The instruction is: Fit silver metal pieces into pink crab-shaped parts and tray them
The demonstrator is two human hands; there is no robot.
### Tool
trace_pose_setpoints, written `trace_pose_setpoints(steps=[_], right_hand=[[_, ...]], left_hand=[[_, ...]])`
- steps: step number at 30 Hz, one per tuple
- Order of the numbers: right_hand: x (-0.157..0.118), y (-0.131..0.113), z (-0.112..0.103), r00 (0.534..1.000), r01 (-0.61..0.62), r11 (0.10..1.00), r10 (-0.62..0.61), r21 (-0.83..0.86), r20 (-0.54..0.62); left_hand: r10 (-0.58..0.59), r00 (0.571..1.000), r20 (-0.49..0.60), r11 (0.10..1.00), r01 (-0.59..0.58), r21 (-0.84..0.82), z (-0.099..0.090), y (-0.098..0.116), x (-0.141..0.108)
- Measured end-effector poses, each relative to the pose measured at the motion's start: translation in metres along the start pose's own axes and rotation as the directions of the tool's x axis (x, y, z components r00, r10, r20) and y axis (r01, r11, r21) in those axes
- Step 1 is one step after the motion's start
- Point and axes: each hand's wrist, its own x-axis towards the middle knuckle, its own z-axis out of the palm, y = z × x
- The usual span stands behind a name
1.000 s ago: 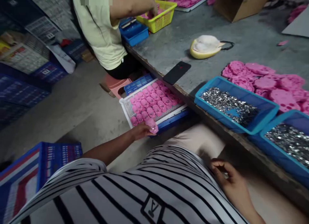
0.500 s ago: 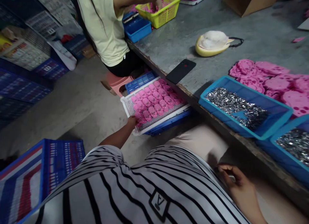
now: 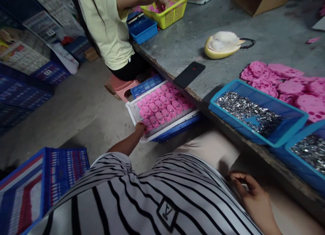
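Observation:
My left hand (image 3: 140, 127) reaches over the near left corner of a white perforated tray (image 3: 130, 110). Its fingers pinch at the edge of a pink animal-face piece (image 3: 147, 124), partly hidden by the fingertips. Rows of similar pink pieces (image 3: 159, 116) with small shiny bits lie on the tray. Down by my lap, under the table edge, my right hand (image 3: 251, 194) is curled with thumb and fingers nearly together. Something small and pale shows between them, too unclear to name.
On the grey table (image 3: 228, 71) are blue bins (image 3: 259, 111) of silvery metal bits, pink pieces (image 3: 289, 84), a phone (image 3: 190, 74) and a peeled fruit (image 3: 223, 45). A co-worker (image 3: 109, 32) sits beyond, by a yellow basket (image 3: 172, 17). Blue crates (image 3: 66, 174) stand left.
My left hand has shifted slightly right, further over the tray's corner and the pink piece. My right hand stays put. The co-worker's hand has moved a little in the yellow basket.

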Motion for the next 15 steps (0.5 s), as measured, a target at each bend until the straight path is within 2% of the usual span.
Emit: trace_pose_setpoints(steps=[9, 12, 15], right_hand=[[-0.0001, 0.0006, -0.0034, 0.999, -0.031, 0.999, 0.031, 0.012, 0.028], [0.0006, 0.0008, -0.0036, 0.995, -0.099, 0.993, 0.098, 0.06, 0.011], [0.0054, 0.0068, -0.0028, 0.972, -0.208, 0.952, 0.226, 0.224, -0.058]], left_hand=[[0.018, 0.999, -0.04, 0.996, -0.015, 0.084, -0.0013, 0.0029, -0.0033], [0.024, 0.999, -0.035, 0.994, -0.02, 0.108, -0.0016, 0.0034, -0.0039], [0.037, 0.999, -0.033, 0.99, -0.032, 0.136, -0.0012, 0.0034, -0.0034]])
